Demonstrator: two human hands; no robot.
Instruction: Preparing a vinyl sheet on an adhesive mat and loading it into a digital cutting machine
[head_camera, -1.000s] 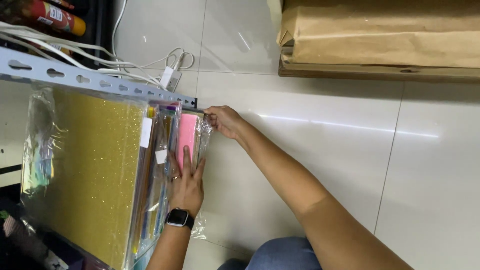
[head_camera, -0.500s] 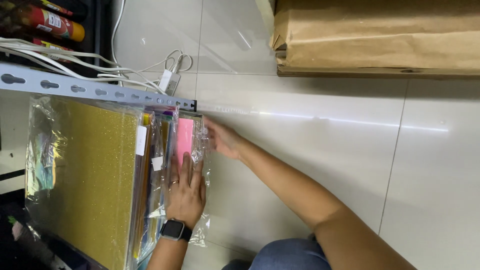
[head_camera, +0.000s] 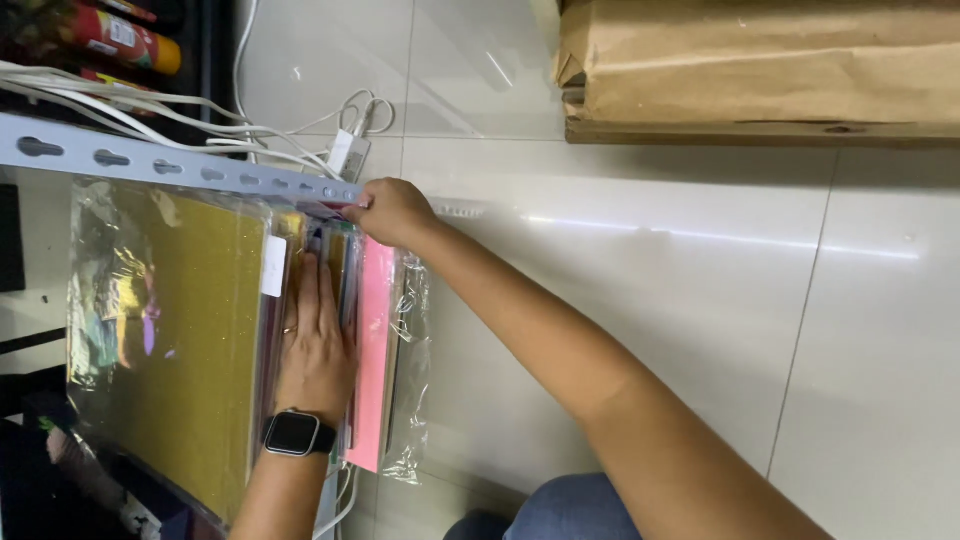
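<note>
Glossy pale floor tiles (head_camera: 650, 330); grey slotted shelf rail (head_camera: 180, 170); white cables (head_camera: 150, 125)

you see a bright picture. the shiny floor (head_camera: 700, 300) shows a long white streak of light running across the tiles. the clear plastic wrap (head_camera: 410, 330) glints beside your arm. it gets dark in the left corners. everything looks sharp, with only soft shadows.
</note>
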